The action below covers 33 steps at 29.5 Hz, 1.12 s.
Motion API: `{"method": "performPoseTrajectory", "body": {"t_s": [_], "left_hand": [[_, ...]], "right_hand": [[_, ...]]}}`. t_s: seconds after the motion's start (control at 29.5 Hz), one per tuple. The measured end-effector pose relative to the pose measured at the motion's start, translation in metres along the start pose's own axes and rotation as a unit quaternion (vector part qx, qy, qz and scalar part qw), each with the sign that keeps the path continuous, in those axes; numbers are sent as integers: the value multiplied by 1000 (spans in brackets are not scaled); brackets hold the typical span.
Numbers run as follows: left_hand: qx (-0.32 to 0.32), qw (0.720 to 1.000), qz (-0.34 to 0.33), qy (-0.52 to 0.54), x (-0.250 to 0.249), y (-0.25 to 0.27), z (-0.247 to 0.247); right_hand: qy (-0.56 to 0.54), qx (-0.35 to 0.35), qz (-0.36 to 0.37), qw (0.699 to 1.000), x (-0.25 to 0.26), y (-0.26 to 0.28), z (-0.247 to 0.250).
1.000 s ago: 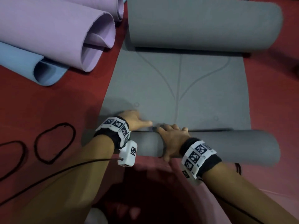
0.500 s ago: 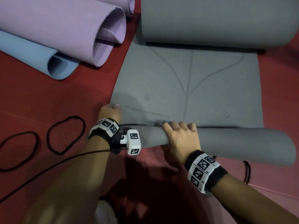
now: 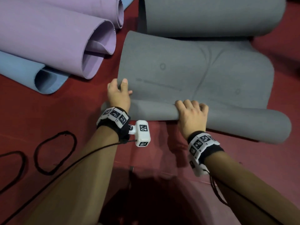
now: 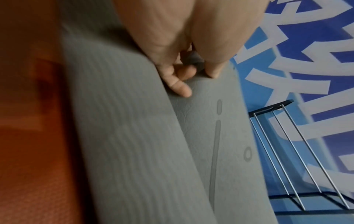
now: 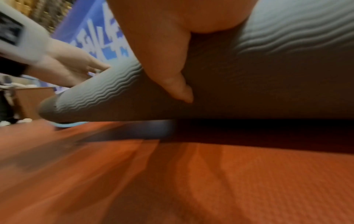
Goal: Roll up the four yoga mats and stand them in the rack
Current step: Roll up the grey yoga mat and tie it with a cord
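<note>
Right hand [image 3: 191, 116] curls over the near roll of the grey mat [image 3: 194, 75], whose ribbed foam underside shows; left hand [image 3: 118, 93] pinches its smooth buckled sheet on red floor [image 3: 48, 114]; lilac mat [image 3: 56, 34] rolled beyond.

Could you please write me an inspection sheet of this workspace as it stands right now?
Surface: red floor, bare where visible.
Job's things: grey mat partly rolled at both ends; purple mat and blue mat loosely rolled, lying down; wire rack holds no mat in the part shown.
Clutter: two black loops on the floor.
Grippers: left hand pinches the grey mat's side edge; right hand curls its fingers over the near roll.
Cables: black cable runs from the left wrist.
Surroundings: blue-and-white banner.
</note>
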<state>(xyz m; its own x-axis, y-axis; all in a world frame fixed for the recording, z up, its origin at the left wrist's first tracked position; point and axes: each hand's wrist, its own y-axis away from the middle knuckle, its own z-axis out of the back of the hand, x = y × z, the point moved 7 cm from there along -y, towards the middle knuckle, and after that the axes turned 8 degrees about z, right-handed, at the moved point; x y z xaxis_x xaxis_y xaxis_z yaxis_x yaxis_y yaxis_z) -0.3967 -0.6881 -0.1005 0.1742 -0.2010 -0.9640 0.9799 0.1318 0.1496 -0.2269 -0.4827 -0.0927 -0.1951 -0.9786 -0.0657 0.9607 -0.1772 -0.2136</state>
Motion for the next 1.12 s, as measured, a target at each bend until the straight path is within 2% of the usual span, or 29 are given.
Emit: {"method": "performPoseTrajectory", "body": {"t_s": [0.07, 0.14, 0.27, 0.37, 0.47, 0.54, 0.64, 0.71, 0.78, 0.88, 0.95, 0.98, 1.05, 1.12], "left_hand": [[24, 998, 43, -31, 12, -3, -15], [48, 991, 62, -111, 19, 3, -23], [71, 976, -8, -208, 22, 26, -35], [72, 948, -88, -299, 27, 41, -43], [71, 922, -126, -360, 30, 56, -49], [103, 874, -178, -441, 29, 71, -58], [249, 778, -208, -538, 42, 92, -79], [313, 732, -212, -567, 48, 97, -84], [325, 727, -227, -561, 45, 95, -84], [280, 763, -278, -512, 29, 96, -83], [257, 775, -300, -493, 24, 102, -84], [259, 772, -300, -497, 25, 108, -84], [286, 746, -297, -523, 32, 121, -84], [318, 729, -295, -529, 39, 132, -83]], "right_hand": [[1, 20, -2, 1000, -9, -10, -12], [6, 41, 8, 999, -7, -14, -21], [-8, 53, -20, 998, 1, -2, -39], [-12, 63, -36, 997, 3, 12, -51], [-34, 90, -42, 994, 3, 13, -56], [-62, 143, -30, 987, 3, 10, -56], [-141, 240, -18, 960, -1, 8, -56], [-166, 289, 1, 943, -12, 6, -50], [-143, 312, 0, 939, -30, 7, -41], [-119, 301, -44, 945, -47, 13, -36], [-98, 281, -48, 953, -39, 22, -37], [-85, 270, -42, 958, -32, 29, -39], [-74, 245, -25, 966, -19, 49, -42], [-104, 207, -16, 973, -14, 71, -42]]}}
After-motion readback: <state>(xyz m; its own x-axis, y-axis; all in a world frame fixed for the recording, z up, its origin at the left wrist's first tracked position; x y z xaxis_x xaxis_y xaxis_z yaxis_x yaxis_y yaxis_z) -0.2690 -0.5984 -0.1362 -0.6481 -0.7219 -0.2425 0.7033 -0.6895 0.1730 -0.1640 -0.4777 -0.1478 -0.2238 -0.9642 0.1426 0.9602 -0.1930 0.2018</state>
